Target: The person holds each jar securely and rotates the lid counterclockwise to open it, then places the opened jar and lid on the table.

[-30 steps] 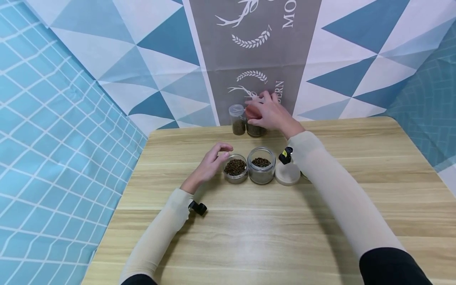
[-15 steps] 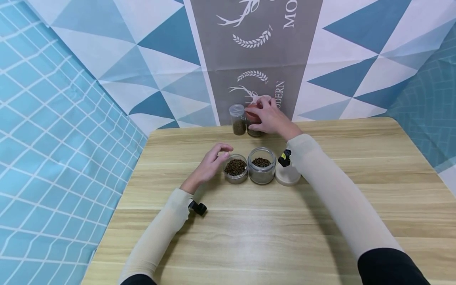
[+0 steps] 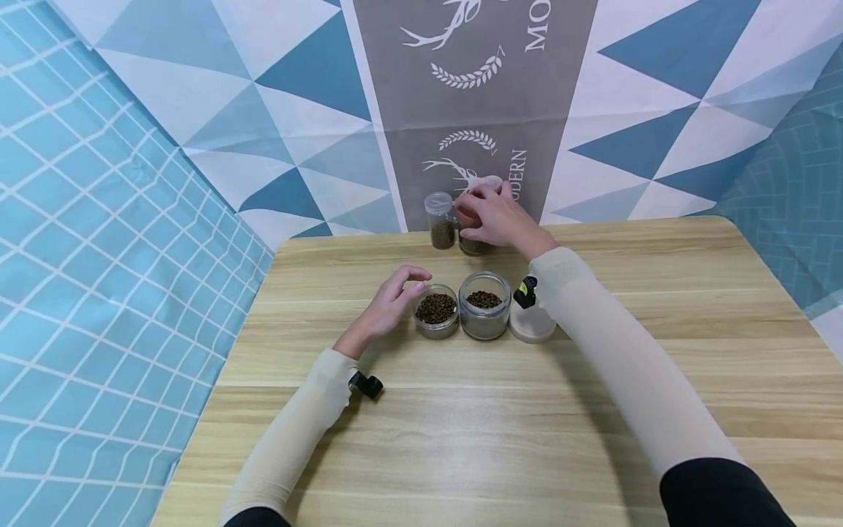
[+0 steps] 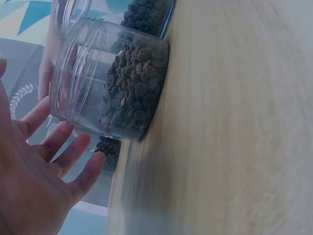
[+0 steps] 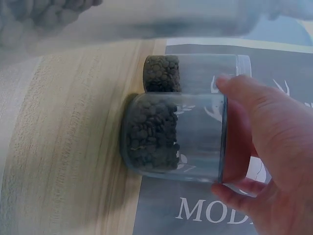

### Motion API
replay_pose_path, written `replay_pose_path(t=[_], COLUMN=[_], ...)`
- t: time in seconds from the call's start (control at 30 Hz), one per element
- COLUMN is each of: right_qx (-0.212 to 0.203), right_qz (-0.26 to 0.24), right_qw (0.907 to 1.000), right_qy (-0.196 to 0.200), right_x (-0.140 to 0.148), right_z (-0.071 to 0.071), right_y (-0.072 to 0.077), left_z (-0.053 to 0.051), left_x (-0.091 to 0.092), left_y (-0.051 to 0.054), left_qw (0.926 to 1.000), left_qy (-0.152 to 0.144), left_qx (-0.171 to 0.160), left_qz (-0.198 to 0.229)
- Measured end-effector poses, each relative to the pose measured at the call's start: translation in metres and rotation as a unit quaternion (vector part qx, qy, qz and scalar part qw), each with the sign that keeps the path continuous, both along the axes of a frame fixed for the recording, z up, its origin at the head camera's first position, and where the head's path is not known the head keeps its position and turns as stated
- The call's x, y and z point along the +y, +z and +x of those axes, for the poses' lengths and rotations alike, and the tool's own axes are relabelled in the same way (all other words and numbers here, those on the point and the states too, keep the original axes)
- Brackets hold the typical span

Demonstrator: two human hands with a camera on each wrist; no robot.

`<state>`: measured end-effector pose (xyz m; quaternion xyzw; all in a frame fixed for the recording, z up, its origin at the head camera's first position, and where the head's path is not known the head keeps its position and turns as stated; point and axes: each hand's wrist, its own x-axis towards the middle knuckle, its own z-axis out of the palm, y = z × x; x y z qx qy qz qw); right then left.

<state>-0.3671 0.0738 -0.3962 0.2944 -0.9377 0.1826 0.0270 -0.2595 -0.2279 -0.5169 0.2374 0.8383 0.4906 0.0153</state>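
Note:
My right hand [image 3: 497,217] reaches to the back of the table and grips the reddish lid [image 5: 236,142] on a clear jar [image 5: 195,132] part-filled with brown pellets. In the right wrist view, thumb and fingers curl round the lid from opposite sides; the head view mostly hides it. Beside that jar stands a slim clear jar [image 3: 440,221] with pellets and a translucent cap. My left hand [image 3: 388,304] is held with relaxed, slightly bent fingers beside a low open jar [image 3: 437,312] of pellets. In the left wrist view its fingertips are close to the jar's rim; contact is unclear.
A wider open jar [image 3: 484,307] with some pellets stands right of the low jar. A pale round lid [image 3: 532,324] lies next to it, partly under the right sleeve. The wooden table [image 3: 461,432] meets a patterned cloth wall [image 3: 474,102] behind.
My right hand has come down slightly and its fingers have closed in around the reddish lid. The left hand and the front jars stay in place.

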Motion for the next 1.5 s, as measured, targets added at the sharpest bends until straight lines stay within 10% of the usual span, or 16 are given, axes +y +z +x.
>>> replay_pose_path(t=[0.1,0.4,0.53,0.73,1.0,1.2,1.5], right_qx=[-0.002,-0.006,0.018,0.017,-0.037,-0.042,-0.035], right_qz=[0.009,0.036,0.040,0.052,0.064,0.073,0.080], right_qw=[0.9999,0.9992,0.9990,0.9985,0.9971,0.9963,0.9961], right_qy=[-0.007,-0.017,-0.012,-0.006,-0.015,-0.018,-0.016], right_x=[-0.002,-0.001,0.003,0.006,0.004,0.003,0.003], right_z=[0.015,0.013,0.000,-0.009,0.013,0.016,0.016], right_y=[0.014,0.011,-0.003,-0.013,0.010,0.014,0.019], left_z=[0.021,0.005,0.010,0.025,0.042,0.040,0.016], left_x=[0.010,0.001,0.004,0.014,0.027,0.025,0.012], left_y=[0.028,0.002,0.008,0.032,0.059,0.055,0.017], left_qw=[0.9999,0.9990,0.9990,0.9990,0.9996,0.9997,0.9989], left_qy=[0.000,0.011,0.001,-0.013,0.010,0.001,-0.005], left_qx=[0.011,0.038,0.042,0.042,0.005,0.017,0.046], left_qz=[-0.003,-0.022,-0.017,0.007,-0.026,-0.019,-0.002])
